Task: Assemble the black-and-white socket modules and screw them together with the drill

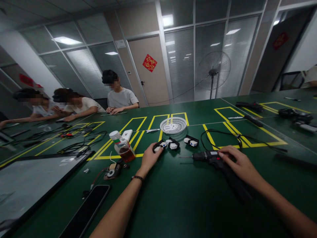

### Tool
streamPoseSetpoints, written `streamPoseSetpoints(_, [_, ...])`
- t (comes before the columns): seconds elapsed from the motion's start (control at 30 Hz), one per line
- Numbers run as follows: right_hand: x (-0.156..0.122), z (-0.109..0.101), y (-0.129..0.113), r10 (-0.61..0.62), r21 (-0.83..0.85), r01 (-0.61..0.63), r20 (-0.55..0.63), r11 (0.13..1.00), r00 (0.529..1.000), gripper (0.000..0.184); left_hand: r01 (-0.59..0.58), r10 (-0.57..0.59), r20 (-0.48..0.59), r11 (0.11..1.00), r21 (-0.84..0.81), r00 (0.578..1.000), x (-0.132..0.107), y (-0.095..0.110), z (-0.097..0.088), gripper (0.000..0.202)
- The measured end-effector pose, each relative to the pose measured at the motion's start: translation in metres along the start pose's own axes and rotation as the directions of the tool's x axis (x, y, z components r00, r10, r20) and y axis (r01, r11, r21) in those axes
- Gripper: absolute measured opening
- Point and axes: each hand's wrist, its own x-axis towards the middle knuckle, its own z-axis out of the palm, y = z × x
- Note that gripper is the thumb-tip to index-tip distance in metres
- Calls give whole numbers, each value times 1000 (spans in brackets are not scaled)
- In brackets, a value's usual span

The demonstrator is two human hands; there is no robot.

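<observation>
- With 12 o'clock straight ahead of the wearer, the power drill (213,158) lies on the right half of the green table (158,198), its bit (186,157) pointing to 9 o'clock and its handle slanting away toward 4 or 5 o'clock.
- The right hand (239,162) is at the drill's rear, bent fingers touching the body near a red button (218,158); I cannot tell whether they grip it or merely rest there.
- The left hand (150,158) has its fingers drawn narrow around the left black-and-white block (159,146).
- The key relation: from the bit's tip, that left block lies between 9 and 10 o'clock, near but apart, so the bit's long axis passes just on the wearer's side of it.
- The middle block (172,143) sits at 11 o'clock from the tip, just beside the left block; the right block (191,141) sits at about 1 o'clock. The left hand is nearer to the middle one.
- Beyond them, at 12 o'clock, stands a white basket (165,130); a bottle (125,151) stands at about 10 o'clock from the left hand.
- Hard to make out: the left fingertips are partly hidden, the handle's lower end blurs into shadow, and a phone (86,211) is cut off below.
</observation>
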Motion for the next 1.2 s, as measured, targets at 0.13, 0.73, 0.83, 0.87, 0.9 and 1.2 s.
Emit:
streamPoseSetpoints(0.13, [21, 24, -42, -152, -25, 156, 107, 987, 983, 20, 16, -18, -60, 1000, -23, 998, -3, -5, 6, 66])
streamPoseSetpoints(0.73, [159, 237, -104, -142, -166, 213, 360, 963, 922, 11, -8, -6, -117, 992, -123, 993, -4, -27, 8, 67])
streamPoseSetpoints(0.83, [159, 240, -102, -124, -170, 195, 356, 966, 926, 11, -5, -11, -125, 992, -122, 992, -4, -28, 8, 68])
streamPoseSetpoints(0.87, [158, 240, -102, -120, -168, 189, 353, 967, 928, 12, -2, -13, -127, 993, -119, 992, -4, -29, 8, 68])
streamPoseSetpoints(0.9, [158, 239, -102, -117, -165, 184, 348, 969, 930, 12, -1, -14, -129, 993, -116, 991, -4, -29, 9, 68])
streamPoseSetpoints(1.2, [153, 240, -98, -83, -117, 126, 318, 985, 944, 14, 7, -21, -101, 991, -132, 995, -4, -29, 8, 68])
